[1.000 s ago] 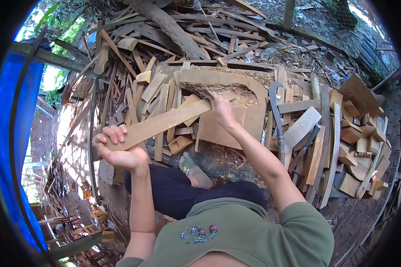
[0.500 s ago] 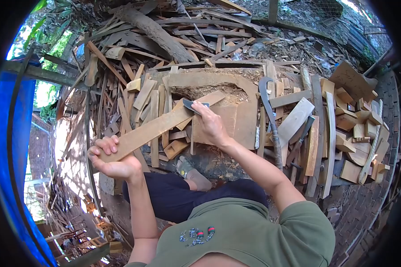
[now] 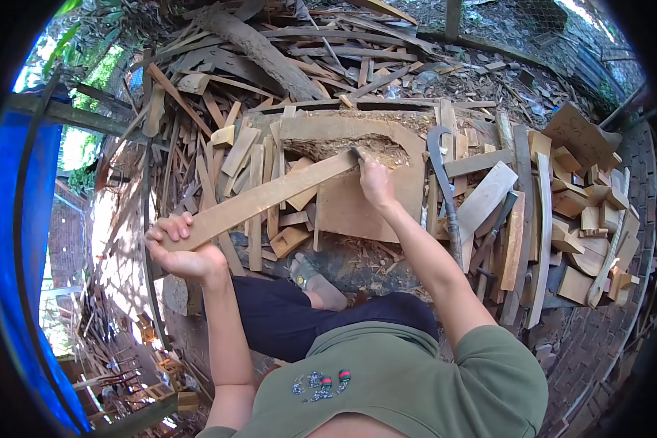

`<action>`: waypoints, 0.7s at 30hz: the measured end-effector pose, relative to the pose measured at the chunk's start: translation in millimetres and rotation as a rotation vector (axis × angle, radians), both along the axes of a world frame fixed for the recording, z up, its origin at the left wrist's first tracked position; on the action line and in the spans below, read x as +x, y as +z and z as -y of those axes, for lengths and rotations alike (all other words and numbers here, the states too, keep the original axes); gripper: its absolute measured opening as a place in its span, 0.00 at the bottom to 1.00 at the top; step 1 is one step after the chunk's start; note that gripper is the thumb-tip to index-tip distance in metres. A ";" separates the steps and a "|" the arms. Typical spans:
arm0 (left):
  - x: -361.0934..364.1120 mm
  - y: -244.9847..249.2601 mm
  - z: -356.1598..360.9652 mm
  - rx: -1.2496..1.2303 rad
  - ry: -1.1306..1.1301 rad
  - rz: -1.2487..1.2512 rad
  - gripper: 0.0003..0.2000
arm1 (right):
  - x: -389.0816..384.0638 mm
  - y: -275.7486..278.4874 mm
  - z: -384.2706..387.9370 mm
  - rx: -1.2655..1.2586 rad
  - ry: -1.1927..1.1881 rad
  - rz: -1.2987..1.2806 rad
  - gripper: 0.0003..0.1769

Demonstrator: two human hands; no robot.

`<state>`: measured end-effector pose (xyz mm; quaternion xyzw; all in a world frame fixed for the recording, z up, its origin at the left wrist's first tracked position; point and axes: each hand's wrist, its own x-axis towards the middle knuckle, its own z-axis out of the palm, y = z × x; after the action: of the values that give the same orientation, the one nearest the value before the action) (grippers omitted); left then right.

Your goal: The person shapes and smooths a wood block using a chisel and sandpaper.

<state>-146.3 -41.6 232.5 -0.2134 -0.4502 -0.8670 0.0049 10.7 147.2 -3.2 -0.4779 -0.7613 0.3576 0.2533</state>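
My left hand [image 3: 186, 245] is wrapped around the near end of a long flat wooden board [image 3: 266, 197], which slants up to the right. At its far end, my right hand [image 3: 374, 181] is closed on a small dark flat piece [image 3: 355, 155] that touches the board. Most of that piece is hidden by the fingers, so I cannot make out its kind. Below the board's far end lies a thick wooden slab [image 3: 369, 204] with a rough, hollowed top edge and wood chips.
A sickle [image 3: 444, 182] with a curved blade lies right of the slab. Wood offcuts [image 3: 584, 204] pile up at the right, and scrap strips with a log [image 3: 263, 55] at the back. A blue tarp [image 3: 22, 241] hangs at the left.
My right hand has slid along the board toward its far end, up and to the right, with the dark piece. The left hand keeps its hold and has barely moved.
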 end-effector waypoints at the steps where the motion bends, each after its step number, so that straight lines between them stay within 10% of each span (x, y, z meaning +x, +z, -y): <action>1: -2.3 -1.5 0.9 0.010 -0.007 -0.004 0.12 | -5.0 -1.9 2.3 0.004 -0.008 -0.009 0.14; 6: -7.3 -4.4 2.7 0.013 0.004 0.036 0.11 | -8.2 10.8 38.2 0.375 0.089 -0.274 0.12; 10: -6.3 -4.1 2.6 0.015 0.038 0.054 0.11 | -3.7 -6.6 -4.8 0.118 0.013 0.113 0.11; 21: -2.6 -2.7 2.9 0.021 0.010 0.021 0.12 | 1.3 -1.9 27.9 0.221 -0.071 -0.198 0.19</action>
<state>-148.9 -44.5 229.8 -0.2017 -0.4423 -0.8739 0.0065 12.0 119.3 -5.1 -0.4362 -0.7498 0.3078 0.3909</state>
